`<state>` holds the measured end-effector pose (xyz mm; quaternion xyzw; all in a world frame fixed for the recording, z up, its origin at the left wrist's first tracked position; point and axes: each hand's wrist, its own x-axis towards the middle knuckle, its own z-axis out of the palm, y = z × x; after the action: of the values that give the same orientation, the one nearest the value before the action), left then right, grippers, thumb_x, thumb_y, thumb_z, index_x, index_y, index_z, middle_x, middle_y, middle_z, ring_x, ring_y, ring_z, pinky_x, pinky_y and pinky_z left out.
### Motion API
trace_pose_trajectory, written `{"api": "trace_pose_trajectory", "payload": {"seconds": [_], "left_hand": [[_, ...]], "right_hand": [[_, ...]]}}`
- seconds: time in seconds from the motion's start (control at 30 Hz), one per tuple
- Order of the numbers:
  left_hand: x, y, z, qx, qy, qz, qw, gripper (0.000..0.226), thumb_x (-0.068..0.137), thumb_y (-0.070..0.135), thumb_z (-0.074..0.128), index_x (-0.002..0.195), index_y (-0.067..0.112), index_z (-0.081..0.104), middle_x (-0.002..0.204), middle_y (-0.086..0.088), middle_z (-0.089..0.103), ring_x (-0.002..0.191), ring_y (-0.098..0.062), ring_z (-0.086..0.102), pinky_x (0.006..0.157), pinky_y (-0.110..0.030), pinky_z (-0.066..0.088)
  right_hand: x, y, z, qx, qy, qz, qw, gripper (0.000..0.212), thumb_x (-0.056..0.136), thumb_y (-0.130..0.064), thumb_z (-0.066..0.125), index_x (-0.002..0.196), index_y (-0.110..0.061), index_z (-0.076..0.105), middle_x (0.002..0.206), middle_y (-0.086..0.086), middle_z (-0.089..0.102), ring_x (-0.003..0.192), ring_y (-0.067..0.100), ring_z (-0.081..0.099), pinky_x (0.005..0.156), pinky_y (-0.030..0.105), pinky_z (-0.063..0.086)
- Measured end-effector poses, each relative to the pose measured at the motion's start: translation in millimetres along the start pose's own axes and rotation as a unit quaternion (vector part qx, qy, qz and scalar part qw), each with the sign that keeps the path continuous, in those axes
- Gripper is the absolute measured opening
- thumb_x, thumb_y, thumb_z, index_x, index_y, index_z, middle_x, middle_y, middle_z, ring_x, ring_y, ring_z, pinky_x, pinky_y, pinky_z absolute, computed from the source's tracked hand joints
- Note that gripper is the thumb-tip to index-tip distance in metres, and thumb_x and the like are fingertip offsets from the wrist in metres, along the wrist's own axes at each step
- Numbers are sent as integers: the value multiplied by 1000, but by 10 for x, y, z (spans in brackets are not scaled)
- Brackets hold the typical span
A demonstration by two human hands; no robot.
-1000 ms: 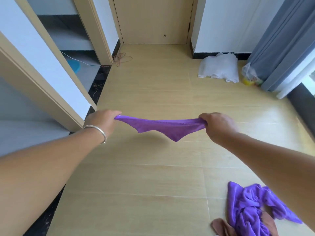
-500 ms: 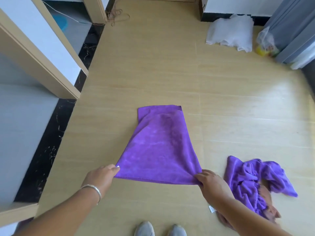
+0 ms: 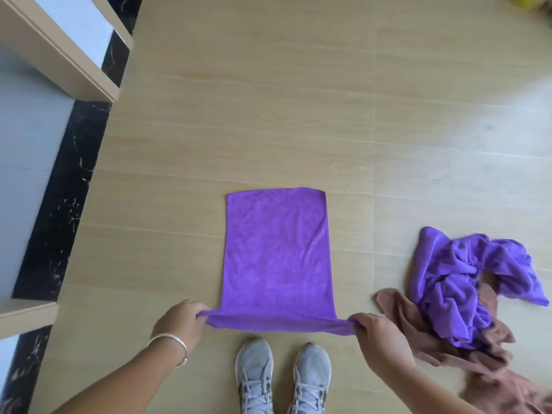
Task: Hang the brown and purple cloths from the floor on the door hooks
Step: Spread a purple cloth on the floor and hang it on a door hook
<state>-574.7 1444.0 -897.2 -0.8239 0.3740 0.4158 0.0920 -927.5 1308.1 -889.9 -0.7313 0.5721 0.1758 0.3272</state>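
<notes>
A purple cloth (image 3: 276,249) lies spread flat on the wooden floor in front of my feet. My left hand (image 3: 182,322) pinches its near left corner and my right hand (image 3: 375,334) pinches its near right corner, the near edge lifted slightly off the floor. To the right lies a crumpled second purple cloth (image 3: 460,282) on top of a brown cloth (image 3: 418,333), both loose on the floor. No door hooks are in view.
My grey shoes (image 3: 282,375) stand just behind the held edge. A white door frame (image 3: 68,52) and a black marbled threshold strip (image 3: 68,186) run along the left. A yellow object (image 3: 528,1) sits at the top right corner.
The cloth, held stretched in the air a second ago, has been lowered and laid flat on the floor. My view has tilted down, and both hands have drawn back toward my feet.
</notes>
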Motion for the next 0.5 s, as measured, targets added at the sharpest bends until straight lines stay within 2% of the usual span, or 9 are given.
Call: {"api": "trace_pose_trajectory", "payload": {"seconds": [0.1,0.27,0.4,0.5], "left_hand": [[308,1,-47,-124,35,-41,991,30,85,17,66,62,37,62,69,8,67,73,-18,64,61,-26,43],[1175,79,-328,-184,93,-47,977,16,83,18,71,68,24,68,64,2,66,71,-24,64,58,-27,38],[2167,247,-576,-198,137,-43,970,9,84,21,67,83,15,74,79,-7,72,77,-27,66,68,-33,47],[2800,386,-582,-220,173,-41,959,26,87,15,59,112,17,66,108,1,67,100,-28,64,82,-34,49]], "right_hand": [[363,-88,-32,40,5,39,998,14,93,-30,56,94,-31,70,77,-12,64,75,13,58,56,25,32],[1359,-325,-224,111,70,38,991,9,88,-28,65,91,-23,70,84,4,70,84,29,63,63,30,39],[2421,-506,-309,161,153,41,974,19,86,-28,66,103,-22,67,90,2,68,88,26,62,68,29,41],[3059,-586,-221,202,210,53,955,33,89,-23,61,122,-20,58,107,0,67,101,23,60,77,28,41]]}}
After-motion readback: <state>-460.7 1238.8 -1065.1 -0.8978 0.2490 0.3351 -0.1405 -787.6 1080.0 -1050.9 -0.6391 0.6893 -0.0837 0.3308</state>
